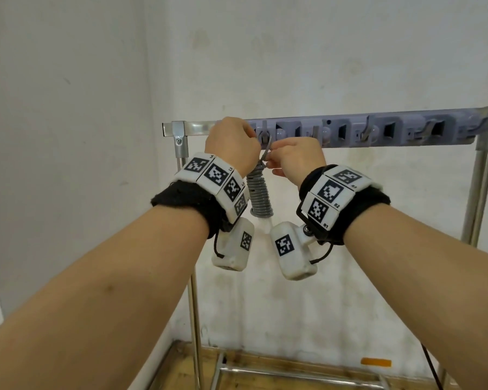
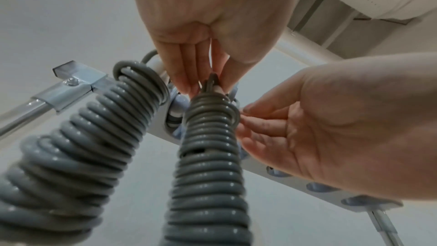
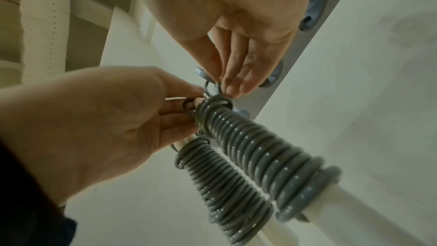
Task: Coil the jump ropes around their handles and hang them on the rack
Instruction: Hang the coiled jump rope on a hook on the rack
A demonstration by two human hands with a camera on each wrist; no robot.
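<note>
**Coiled jump rope at the rack's left end**

The grey jump rope (image 1: 261, 192), coiled around its white handles, hangs just below both hands. The left hand (image 1: 231, 143) pinches its top loop at a hook (image 1: 264, 135) on the rack (image 1: 378, 128); the right hand (image 1: 293, 157) pinches the rope beside it.

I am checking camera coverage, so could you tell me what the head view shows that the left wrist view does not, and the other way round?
Only the head view shows the whole rack rail with its row of hooks, the stand's legs and the wooden floor. Only the left wrist view shows two separate gray rope coils, each wound round a white handle, and the left hand's fingertips pinching the rope loop at the hook. Both show the left hand, the right hand and the coiled rope between them.
</note>
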